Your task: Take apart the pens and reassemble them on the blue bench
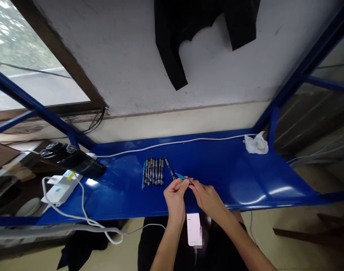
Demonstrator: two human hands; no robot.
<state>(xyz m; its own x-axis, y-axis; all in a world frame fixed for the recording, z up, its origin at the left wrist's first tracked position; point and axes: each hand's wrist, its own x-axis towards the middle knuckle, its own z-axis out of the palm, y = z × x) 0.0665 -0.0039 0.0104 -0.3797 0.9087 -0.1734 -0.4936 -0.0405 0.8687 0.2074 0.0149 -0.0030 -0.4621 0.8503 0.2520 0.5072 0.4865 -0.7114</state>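
My left hand (176, 194) and my right hand (204, 195) meet over the front of the blue table, both with fingers closed on one pen (181, 175). Its light-blue end points to the upper left, and its dark end shows at my right fingertips. Just beyond my left hand lies a dark pen with a grey grip (169, 167), partly hidden behind my fingers. Farther left, several dark pens (154, 171) lie side by side in a row. A light-blue pen (144, 175) is at the row's left end.
A black bottle (75, 160) lies at the left beside a white power strip (63, 188) with looping cables. A white cord (166, 143) runs along the back of the blue table (217, 162). Crumpled tissue (256, 143) sits at the back right. A pale phone-like device (193, 229) rests on my lap.
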